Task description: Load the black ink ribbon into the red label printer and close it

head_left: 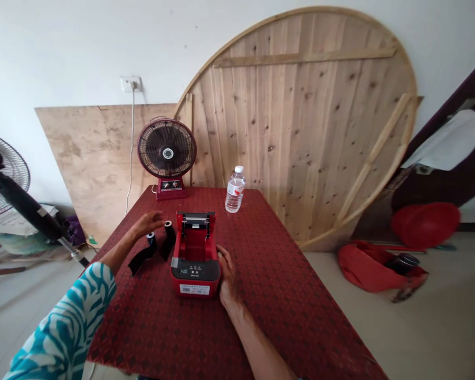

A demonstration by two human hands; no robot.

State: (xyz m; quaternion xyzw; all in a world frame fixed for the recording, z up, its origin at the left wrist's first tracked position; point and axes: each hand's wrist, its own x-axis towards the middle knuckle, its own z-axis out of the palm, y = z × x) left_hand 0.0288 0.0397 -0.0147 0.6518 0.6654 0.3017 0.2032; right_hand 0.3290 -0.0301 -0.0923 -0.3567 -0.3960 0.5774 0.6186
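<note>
A red label printer [195, 253] with a black front panel stands open on the table, its lid raised at the far end and its red compartment showing. My right hand [226, 272] grips the printer's right side. My left hand [148, 222] hovers with spread fingers just beyond two black ribbon rolls [158, 240], left of the printer. It seems not to touch them. A strip of black ribbon [140, 259] trails from the nearer roll toward me.
A red tablecloth [261, 316] covers the table. A plastic water bottle [235, 190] and a red desk fan [167, 150] stand at its far end. Large wooden boards [301, 132] lean on the wall behind. A red bag [374, 269] lies on the floor at right.
</note>
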